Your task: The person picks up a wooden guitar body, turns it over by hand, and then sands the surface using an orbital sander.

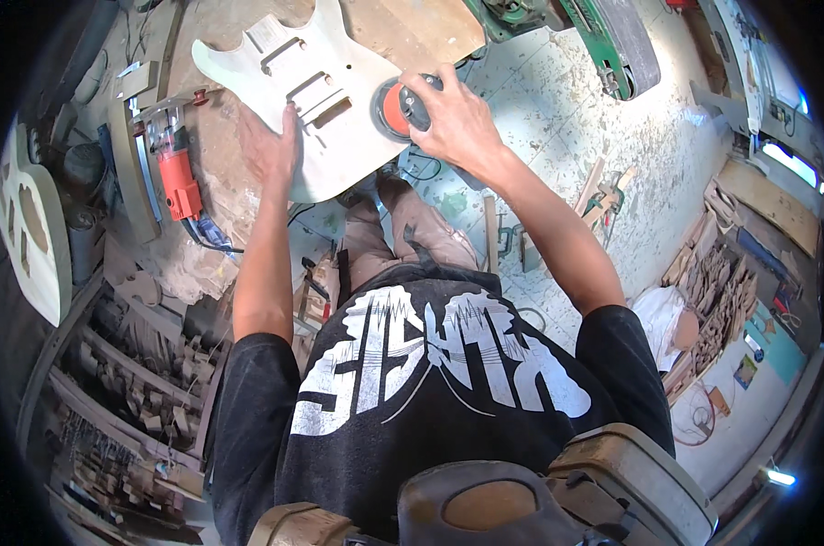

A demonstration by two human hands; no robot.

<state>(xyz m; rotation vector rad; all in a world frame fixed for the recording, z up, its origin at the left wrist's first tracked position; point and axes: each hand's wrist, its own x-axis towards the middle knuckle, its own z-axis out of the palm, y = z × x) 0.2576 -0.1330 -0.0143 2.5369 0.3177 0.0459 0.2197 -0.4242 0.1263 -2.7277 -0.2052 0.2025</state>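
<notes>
A pale, unpainted electric guitar body (325,150), with cut-out pockets along its middle, lies on the workbench. At its left edge my left hand (268,150) grips it, the thumb on the top face and the fingers partly hidden. My right hand (453,123) is closed around the head of a round orange-and-black sander (395,110). The sander rests at the right edge of the guitar body, its pad partly over the wood. What the right palm covers of the tool is hidden.
A red router (180,182) with a clear upper part and a cable lies on the dusty workbench (213,136), left of the body. Another guitar body (34,227) stands at far left. A green belt machine (612,45) is at upper right. Wood offcuts (717,282) pile up at right.
</notes>
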